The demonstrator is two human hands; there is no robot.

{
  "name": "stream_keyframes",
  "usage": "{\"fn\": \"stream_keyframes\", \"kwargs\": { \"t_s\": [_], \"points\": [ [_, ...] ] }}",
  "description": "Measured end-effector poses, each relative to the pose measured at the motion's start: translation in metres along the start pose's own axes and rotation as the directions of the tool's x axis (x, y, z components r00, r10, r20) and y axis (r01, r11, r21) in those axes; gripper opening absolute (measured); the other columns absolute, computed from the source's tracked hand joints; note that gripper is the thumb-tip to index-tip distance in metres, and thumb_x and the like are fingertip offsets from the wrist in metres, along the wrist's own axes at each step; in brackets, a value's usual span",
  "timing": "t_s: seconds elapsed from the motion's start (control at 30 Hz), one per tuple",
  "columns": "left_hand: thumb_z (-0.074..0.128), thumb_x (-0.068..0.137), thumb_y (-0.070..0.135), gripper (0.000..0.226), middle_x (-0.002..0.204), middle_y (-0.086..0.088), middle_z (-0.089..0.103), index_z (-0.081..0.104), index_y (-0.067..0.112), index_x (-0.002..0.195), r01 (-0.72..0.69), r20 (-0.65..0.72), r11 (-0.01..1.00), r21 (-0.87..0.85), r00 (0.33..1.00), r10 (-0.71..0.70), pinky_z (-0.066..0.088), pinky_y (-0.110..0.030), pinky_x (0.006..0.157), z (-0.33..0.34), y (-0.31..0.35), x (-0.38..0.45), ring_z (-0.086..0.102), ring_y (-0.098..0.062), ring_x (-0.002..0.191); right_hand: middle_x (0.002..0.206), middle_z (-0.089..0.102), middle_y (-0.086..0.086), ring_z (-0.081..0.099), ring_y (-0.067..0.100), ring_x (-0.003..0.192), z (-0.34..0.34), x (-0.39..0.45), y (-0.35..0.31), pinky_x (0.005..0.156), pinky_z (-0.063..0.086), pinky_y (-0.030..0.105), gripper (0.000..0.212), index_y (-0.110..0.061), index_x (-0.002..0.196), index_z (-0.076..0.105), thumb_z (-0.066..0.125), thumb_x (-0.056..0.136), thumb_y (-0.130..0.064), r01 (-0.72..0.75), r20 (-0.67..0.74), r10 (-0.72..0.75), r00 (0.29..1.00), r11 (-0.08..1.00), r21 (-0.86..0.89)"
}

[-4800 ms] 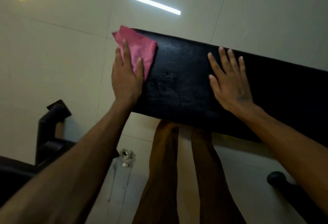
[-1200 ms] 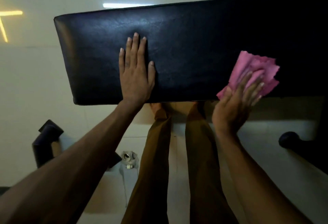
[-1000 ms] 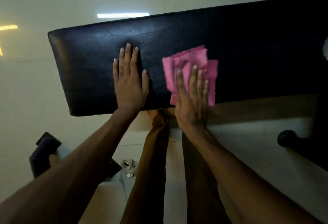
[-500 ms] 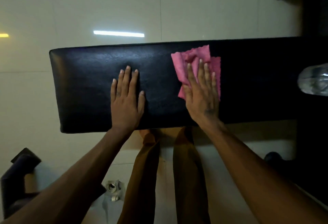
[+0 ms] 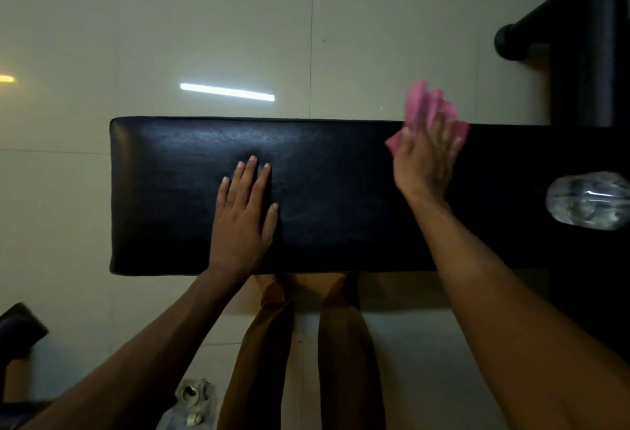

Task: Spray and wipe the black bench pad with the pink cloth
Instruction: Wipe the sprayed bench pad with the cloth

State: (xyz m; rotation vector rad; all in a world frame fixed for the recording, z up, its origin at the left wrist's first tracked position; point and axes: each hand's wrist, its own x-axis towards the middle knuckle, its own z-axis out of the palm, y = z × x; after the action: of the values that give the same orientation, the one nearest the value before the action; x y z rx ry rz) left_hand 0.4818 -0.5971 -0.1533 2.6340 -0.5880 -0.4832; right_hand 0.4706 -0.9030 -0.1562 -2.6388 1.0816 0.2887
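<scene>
Both hands flat on bench pad [image 5: 341, 197]; right hand [image 5: 424, 160] seemingly presses pink cloth [image 5: 426, 105]; left hand [image 5: 243, 211] bare.

The black bench pad [image 5: 341, 197] offers bare surface along its left end and across the stretch between the two hands. The left hand [image 5: 243, 214] lies flat near the middle and blocks that patch. The right hand [image 5: 424, 160] presses the pink cloth [image 5: 428, 109] at the far edge, the cloth overhanging toward the floor [image 5: 170, 20]. Right of it, a clear plastic bottle [image 5: 589, 201] lies on the pad and bars the right end. A dark frame bar [image 5: 559, 13] stands beyond the far right corner. The person's legs [image 5: 306, 344] stand close against the near edge.
</scene>
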Motion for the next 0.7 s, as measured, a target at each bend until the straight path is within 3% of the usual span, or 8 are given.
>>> {"fn": "stream_keyframes", "kwargs": {
  "t_s": [0.07, 0.1, 0.2, 0.27, 0.4, 0.47, 0.57, 0.7],
  "points": [
    [0.045, 0.104, 0.032, 0.063, 0.169, -0.007, 0.011, 0.019, 0.017, 0.160, -0.001, 0.000, 1.000, 0.000, 1.000, 0.001, 0.000, -0.041, 0.128, 0.001, 0.001, 0.001, 0.004, -0.021, 0.156, 0.170, -0.003, 0.008, -0.004, 0.027, 0.156, -0.005, 0.006, 0.001, 0.126, -0.002, 0.052, 0.060, -0.022, 0.162, 0.007, 0.029, 0.108, -0.036, -0.250, 0.018, 0.249, 0.968, 0.966, 0.070],
    [0.046, 0.104, 0.032, 0.063, 0.169, -0.007, 0.011, 0.020, 0.017, 0.160, -0.001, -0.001, 1.000, -0.001, 1.000, 0.001, 0.000, -0.041, 0.128, 0.001, 0.001, 0.001, 0.005, -0.021, 0.156, 0.169, -0.003, 0.011, -0.003, 0.029, 0.156, -0.004, -0.001, -0.005, 0.126, -0.001, 0.051, 0.062, -0.020, 0.162, 0.005, 0.028, 0.107, -0.035, -0.223, 0.007, 0.223, 0.975, 0.972, 0.070],
    [0.039, 0.103, 0.036, 0.063, 0.168, -0.008, 0.013, 0.020, 0.016, 0.160, 0.009, -0.001, 1.000, 0.012, 1.000, -0.009, 0.002, -0.042, 0.128, 0.000, 0.001, -0.001, 0.005, -0.021, 0.156, 0.167, -0.012, 0.009, -0.007, 0.029, 0.155, 0.005, -0.046, -0.002, 0.126, -0.006, 0.048, 0.073, -0.019, 0.162, -0.004, 0.028, 0.098, -0.035, 0.222, 0.069, -0.222, 0.973, 0.975, 0.005],
    [0.037, 0.102, 0.037, 0.064, 0.168, -0.008, 0.013, 0.021, 0.016, 0.160, 0.015, 0.000, 1.000, 0.014, 1.000, -0.015, 0.003, -0.043, 0.128, 0.001, 0.003, -0.001, 0.006, -0.021, 0.157, 0.168, -0.010, 0.007, -0.008, 0.024, 0.156, 0.005, -0.061, 0.029, 0.127, -0.001, 0.049, 0.068, -0.023, 0.162, -0.003, 0.030, 0.103, -0.035, 0.307, 0.112, -0.303, 0.946, 0.951, -0.021],
    [0.037, 0.100, 0.037, 0.064, 0.168, -0.009, 0.015, 0.023, 0.014, 0.159, 0.018, -0.007, 1.000, 0.002, 1.000, -0.018, 0.005, -0.045, 0.128, 0.000, 0.005, 0.000, 0.007, -0.022, 0.156, 0.169, -0.004, 0.009, -0.004, 0.028, 0.156, 0.015, -0.079, 0.051, 0.126, 0.004, 0.054, 0.063, -0.026, 0.161, -0.002, 0.028, 0.107, -0.037, -0.165, -0.013, 0.166, 0.986, 0.983, 0.083],
    [0.036, 0.100, 0.037, 0.064, 0.168, -0.010, 0.015, 0.023, 0.013, 0.159, 0.014, -0.011, 1.000, 0.018, 1.000, -0.014, 0.005, -0.046, 0.128, 0.001, 0.005, 0.001, 0.007, -0.022, 0.156, 0.169, -0.004, 0.012, -0.003, 0.030, 0.155, 0.029, -0.112, 0.039, 0.126, 0.003, 0.053, 0.065, -0.026, 0.162, -0.001, 0.028, 0.105, -0.037, 0.015, 0.008, -0.015, 1.000, 1.000, 0.018],
    [0.037, 0.100, 0.036, 0.064, 0.167, -0.011, 0.016, 0.024, 0.012, 0.159, 0.030, -0.027, 0.999, 0.037, 0.999, -0.029, 0.005, -0.045, 0.128, 0.003, 0.008, 0.000, 0.009, -0.023, 0.156, 0.167, 0.008, 0.014, 0.008, 0.031, 0.155, 0.042, -0.163, 0.059, 0.124, 0.015, 0.053, 0.062, -0.021, 0.161, 0.009, 0.025, 0.104, -0.039, 0.378, 0.076, -0.373, 0.925, 0.924, -0.053],
    [0.040, 0.100, 0.033, 0.064, 0.167, -0.011, 0.018, 0.025, 0.012, 0.158, 0.043, -0.046, 0.998, 0.044, 0.998, -0.041, 0.005, -0.045, 0.128, 0.004, 0.009, 0.002, 0.010, -0.024, 0.156, 0.167, 0.007, 0.011, 0.007, 0.029, 0.155, 0.049, -0.192, 0.066, 0.123, 0.020, 0.055, 0.058, -0.027, 0.159, 0.005, 0.015, 0.106, -0.049, -0.095, -0.087, 0.111, 0.990, 0.981, 0.169]
  ]
}}
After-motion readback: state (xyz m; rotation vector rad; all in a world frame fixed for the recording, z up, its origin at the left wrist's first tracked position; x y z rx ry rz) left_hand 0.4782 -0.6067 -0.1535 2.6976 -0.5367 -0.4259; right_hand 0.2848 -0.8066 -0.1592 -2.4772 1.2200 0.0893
